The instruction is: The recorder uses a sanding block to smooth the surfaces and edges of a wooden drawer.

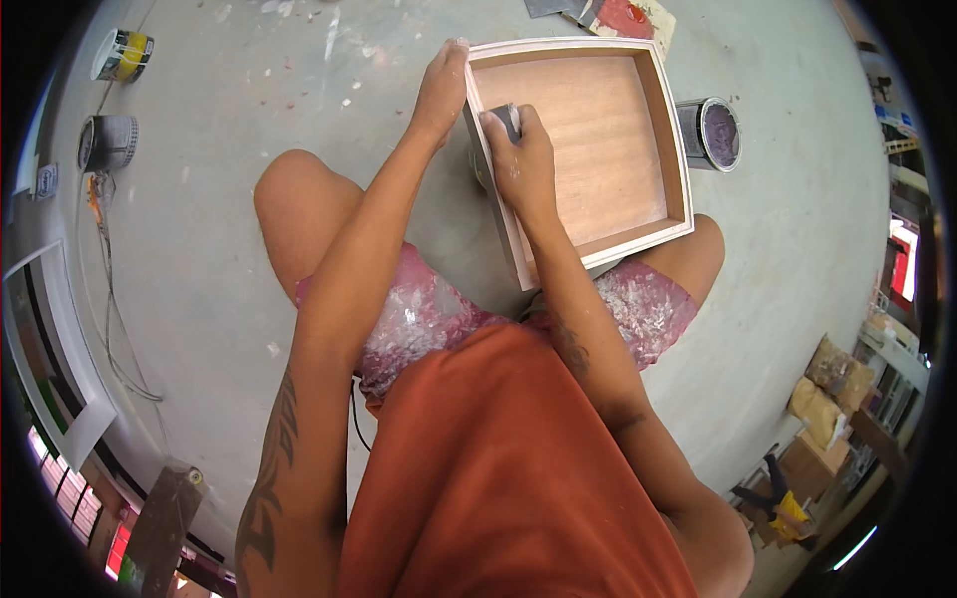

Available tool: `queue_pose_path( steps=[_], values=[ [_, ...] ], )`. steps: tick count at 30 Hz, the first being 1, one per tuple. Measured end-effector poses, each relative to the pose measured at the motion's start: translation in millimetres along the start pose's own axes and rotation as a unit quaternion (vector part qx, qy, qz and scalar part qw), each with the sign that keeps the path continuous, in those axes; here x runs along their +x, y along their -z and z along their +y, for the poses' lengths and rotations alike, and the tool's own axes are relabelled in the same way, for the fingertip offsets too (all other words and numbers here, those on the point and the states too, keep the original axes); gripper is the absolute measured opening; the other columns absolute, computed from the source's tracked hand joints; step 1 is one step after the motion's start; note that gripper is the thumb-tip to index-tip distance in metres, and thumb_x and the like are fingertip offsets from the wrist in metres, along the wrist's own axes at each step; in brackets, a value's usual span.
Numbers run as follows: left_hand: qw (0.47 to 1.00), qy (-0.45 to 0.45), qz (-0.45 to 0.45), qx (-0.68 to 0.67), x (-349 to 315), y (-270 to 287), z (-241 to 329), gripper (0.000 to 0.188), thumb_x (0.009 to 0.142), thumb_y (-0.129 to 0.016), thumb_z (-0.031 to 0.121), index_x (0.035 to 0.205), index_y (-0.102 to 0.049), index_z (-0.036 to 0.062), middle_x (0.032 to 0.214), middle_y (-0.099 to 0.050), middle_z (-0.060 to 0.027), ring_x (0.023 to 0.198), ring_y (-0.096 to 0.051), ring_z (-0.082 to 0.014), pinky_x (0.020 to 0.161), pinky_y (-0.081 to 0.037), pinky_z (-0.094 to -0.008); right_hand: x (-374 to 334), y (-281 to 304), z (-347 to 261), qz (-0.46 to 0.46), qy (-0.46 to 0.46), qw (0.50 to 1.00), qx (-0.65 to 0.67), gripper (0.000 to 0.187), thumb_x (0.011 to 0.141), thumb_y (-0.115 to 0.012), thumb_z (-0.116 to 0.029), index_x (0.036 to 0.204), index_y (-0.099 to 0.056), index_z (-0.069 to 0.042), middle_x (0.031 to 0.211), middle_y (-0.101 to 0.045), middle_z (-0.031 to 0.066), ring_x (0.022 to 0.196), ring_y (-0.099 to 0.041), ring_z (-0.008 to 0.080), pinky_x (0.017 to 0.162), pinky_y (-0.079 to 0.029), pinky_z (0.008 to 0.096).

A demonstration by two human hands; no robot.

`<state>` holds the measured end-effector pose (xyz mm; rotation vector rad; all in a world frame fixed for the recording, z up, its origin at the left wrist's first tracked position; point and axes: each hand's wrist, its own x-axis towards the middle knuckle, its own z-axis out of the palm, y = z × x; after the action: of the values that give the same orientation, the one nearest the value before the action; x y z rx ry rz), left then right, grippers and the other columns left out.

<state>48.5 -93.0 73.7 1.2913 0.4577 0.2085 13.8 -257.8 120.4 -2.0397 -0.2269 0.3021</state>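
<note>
A shallow open wooden box (608, 140), drawer-like with a pale, whitish rim, is tilted above the floor between my knees. My left hand (442, 95) grips its left side near the far corner, fingers curled over the edge and partly hidden. Against the inside of that same left wall, my right hand (525, 164) presses a small dark grey piece of sandpaper (508, 120), pinched between thumb and fingers. White dust marks the right hand. What supports the box from below is mostly hidden.
Just right of the box, a metal can (720, 134) holds a greyish-purple substance. Flat sheets (638, 22), one smeared red, lie past the far edge. Two more cans, one yellow-banded (125, 56) and one grey (108, 143), are at far left near a cable (110, 289).
</note>
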Motion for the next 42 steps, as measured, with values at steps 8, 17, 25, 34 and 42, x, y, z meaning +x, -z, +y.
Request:
queue_pose_path(
  steps=[8, 17, 25, 34, 42],
  values=[
    [0.997, -0.026, 0.063, 0.03, -4.4, 16.1, -11.1, 0.053, 0.113, -0.046, 0.041, 0.141, -0.058, -0.0026, 0.134, -0.063, -0.0121, 0.128, -0.055, -0.0205, 0.116, -0.038, -0.0364, -51.9, 9.8, 4.6, -0.03, -0.01, 1.0, 0.0, 0.03, 0.103, -0.069, -0.029, 0.106, -0.064, 0.001, 0.085, -0.071, 0.0264, 0.079, -0.071, 0.0427, 0.071, -0.053, 0.0462],
    [1.0, 0.003, -0.004, 0.029, -7.3, 20.2, 2.0, 0.07, 0.113, -0.044, 0.044, 0.155, -0.042, -0.0118, 0.159, -0.049, -0.0255, 0.153, -0.041, -0.0329, 0.126, -0.027, -0.038, -60.3, 17.1, 9.0, -0.033, 0.005, 0.999, -0.024, 0.031, 0.104, -0.067, -0.03, 0.104, -0.062, 0.001, 0.083, -0.07, 0.027, 0.078, -0.071, 0.0467, 0.069, -0.053, 0.0483],
    [0.998, -0.005, 0.06, 0.028, -5.3, -3.7, 3.9, 0.069, 0.113, -0.044, 0.043, 0.153, -0.045, -0.0126, 0.157, -0.052, -0.0246, 0.151, -0.043, -0.0327, 0.126, -0.029, -0.0382, 26.1, -11.4, -8.5, 0.015, 0.051, 0.997, -0.049, 0.031, 0.104, -0.066, -0.031, 0.106, -0.059, 0.0, 0.086, -0.071, 0.029, 0.082, -0.069, 0.0504, 0.071, -0.052, 0.0527],
    [0.997, -0.01, 0.058, 0.052, -20.7, 6.2, 12.3, 0.067, 0.113, -0.044, 0.04, 0.155, -0.042, -0.012, 0.158, -0.052, -0.0249, 0.151, -0.043, -0.0326, 0.126, -0.027, -0.0379, -52.9, 18.8, 5.5, -0.049, -0.024, 0.998, -0.044, 0.034, 0.105, -0.066, -0.033, 0.104, -0.06, 0.0, 0.083, -0.07, 0.0279, 0.079, -0.069, 0.0493, 0.069, -0.052, 0.0498],
    [1.0, 0.022, -0.008, 0.007, 8.4, 20.5, -14.9, 0.07, 0.112, -0.044, 0.046, 0.155, -0.046, -0.0097, 0.166, -0.042, -0.0255, 0.157, -0.036, -0.0329, 0.129, -0.024, -0.0374, 64.0, -4.1, -12.4, 0.02, 0.034, 0.999, 0.008, 0.034, 0.099, -0.072, -0.031, 0.106, -0.068, 0.002, 0.093, -0.072, 0.0245, 0.085, -0.071, 0.038, 0.08, -0.054, 0.0444]
  ],
)
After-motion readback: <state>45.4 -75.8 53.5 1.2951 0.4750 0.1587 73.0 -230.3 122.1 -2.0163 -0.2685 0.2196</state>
